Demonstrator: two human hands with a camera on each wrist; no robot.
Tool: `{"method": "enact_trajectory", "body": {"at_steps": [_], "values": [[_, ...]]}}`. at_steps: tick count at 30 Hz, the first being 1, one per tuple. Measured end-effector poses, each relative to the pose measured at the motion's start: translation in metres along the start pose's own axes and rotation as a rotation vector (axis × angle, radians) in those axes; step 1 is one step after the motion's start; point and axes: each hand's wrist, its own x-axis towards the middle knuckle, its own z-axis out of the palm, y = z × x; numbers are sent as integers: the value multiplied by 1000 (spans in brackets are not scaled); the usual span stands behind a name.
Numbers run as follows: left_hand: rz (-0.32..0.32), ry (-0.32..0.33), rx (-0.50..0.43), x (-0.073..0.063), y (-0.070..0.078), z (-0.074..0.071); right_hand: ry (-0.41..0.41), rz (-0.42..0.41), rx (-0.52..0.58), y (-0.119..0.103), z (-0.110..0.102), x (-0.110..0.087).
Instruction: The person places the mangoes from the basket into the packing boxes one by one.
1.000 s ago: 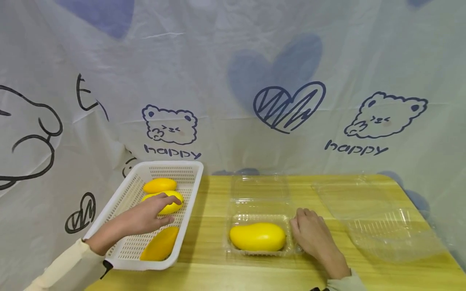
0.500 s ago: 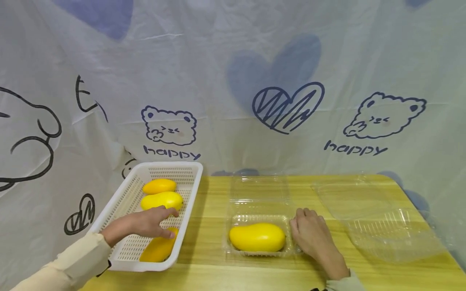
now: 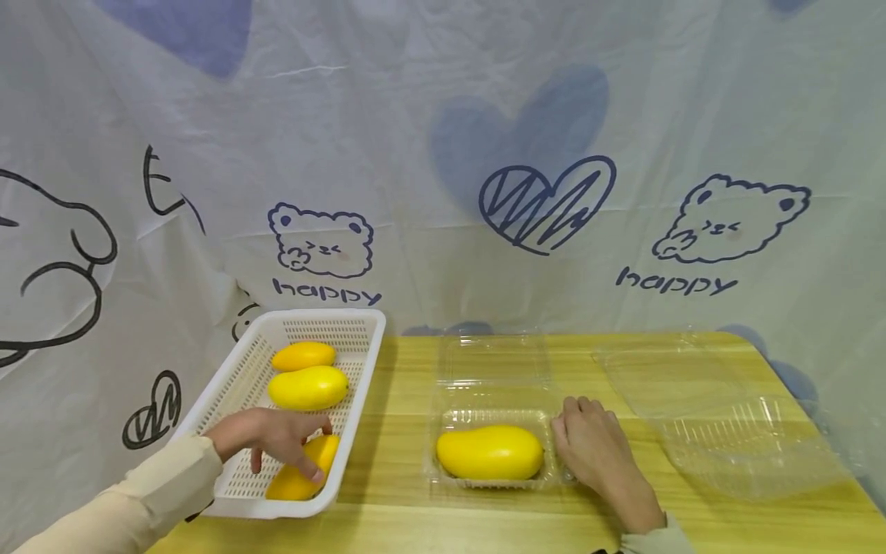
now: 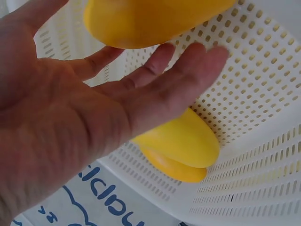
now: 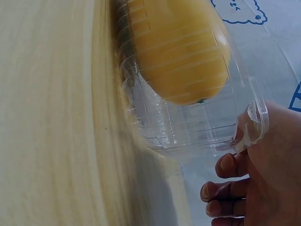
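Observation:
My left hand [image 3: 280, 437] reaches into the white basket [image 3: 377, 338], its fingers spread over the nearest mango [image 3: 285, 483]. In the left wrist view that mango [image 4: 146, 23] lies between the thumb and the extended fingers [image 4: 164, 94], which are not closed round it. Two more mangoes, a bright yellow one [image 3: 308, 388] and a deeper yellow one [image 3: 303, 355], lie farther back in the basket. My right hand [image 3: 595, 446] holds the rim corner of an open clear plastic clamshell box [image 5: 188, 127] between thumb and curled fingers. A large yellow mango [image 3: 490, 452] sits inside it.
A second clear plastic clamshell [image 3: 734, 431] lies opened on the right of the wooden table [image 3: 388, 492]. The box's lid [image 3: 493, 360] is folded back toward the printed curtain [image 3: 429, 285], which hangs behind and at the left.
My left hand has moved toward me, off the bright yellow mango and down over the nearest one. My right hand and the box have stayed in place.

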Motion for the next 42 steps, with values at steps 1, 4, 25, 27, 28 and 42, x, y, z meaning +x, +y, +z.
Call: {"method": "enact_trajectory", "body": {"at_steps": [1, 4, 25, 27, 28, 42], "values": [[-5, -10, -9, 1, 0, 0, 0, 2, 1, 0, 0, 0], [-17, -41, -24, 4, -1, 2, 2, 4, 1, 0, 0, 0], [16, -56, 6, 16, -5, 12, 10, 2, 10, 1, 1, -1], [16, -54, 9, 15, -5, 11, 6, 4, 10, 1, 1, 0], [15, -51, 10, 13, -6, 10, 3, 4, 10, 0, 2, 0], [20, 75, -49, -6, -12, -1, -39, 19, 15, -3, 2, 2]]}}
